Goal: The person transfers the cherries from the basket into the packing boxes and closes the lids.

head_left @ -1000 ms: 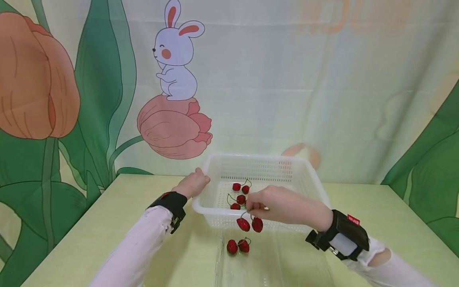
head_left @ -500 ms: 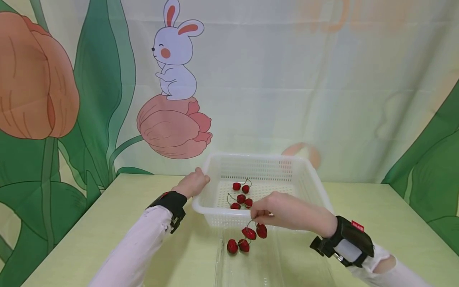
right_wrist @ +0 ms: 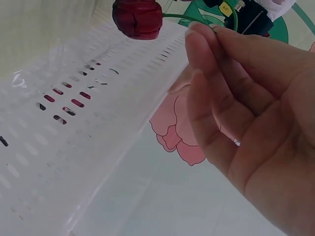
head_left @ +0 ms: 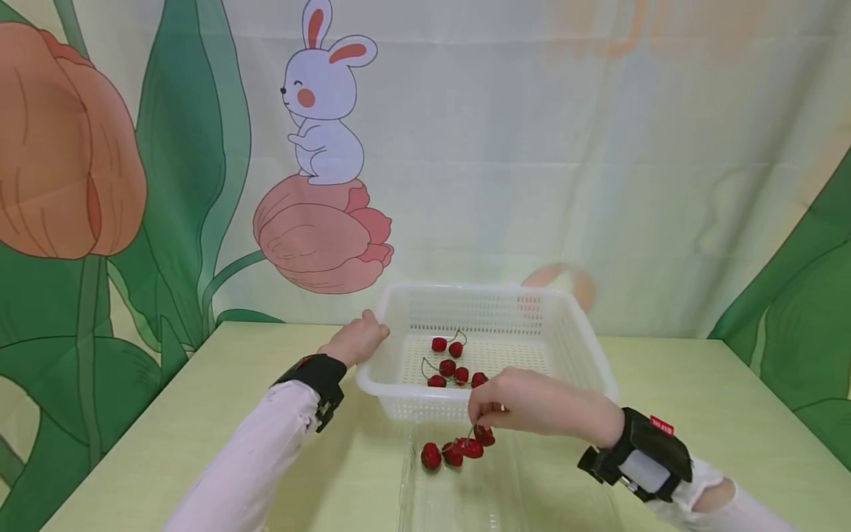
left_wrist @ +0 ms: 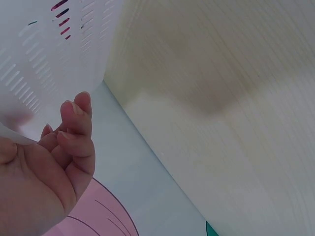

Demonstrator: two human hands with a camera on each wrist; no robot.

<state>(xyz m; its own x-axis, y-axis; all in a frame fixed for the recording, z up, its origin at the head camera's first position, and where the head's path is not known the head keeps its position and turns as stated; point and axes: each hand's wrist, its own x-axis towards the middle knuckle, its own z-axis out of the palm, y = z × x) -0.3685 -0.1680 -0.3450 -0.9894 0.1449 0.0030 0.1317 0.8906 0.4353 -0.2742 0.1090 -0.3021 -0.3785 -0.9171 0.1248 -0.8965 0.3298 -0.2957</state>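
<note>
My left hand (head_left: 354,341) grips the left rim of a white perforated plastic basket (head_left: 415,403); in the left wrist view its fingers curl against the outside wall. My right hand (head_left: 535,403) pinches the green stem (right_wrist: 179,16) of a pair of red cherries (head_left: 472,448) between thumb and fingertips. That pair hangs in front of the basket, low over a clear plastic tray (head_left: 465,506). Another cherry pair (head_left: 431,457) lies in the tray at its far left, close beside or touching the held ones. Inside the basket lie several more cherries (head_left: 448,368), partly hidden by the front rim.
The pale yellow table (head_left: 312,473) extends to both sides of the basket and tray. Behind it hangs a printed curtain (head_left: 479,162) with a rabbit and tulips, close to the basket's back.
My right hand has moved down and slightly right from the basket's front rim, lowering the cherry pair towards the tray. Another cherry in the basket has come into view. The left hand stays put.
</note>
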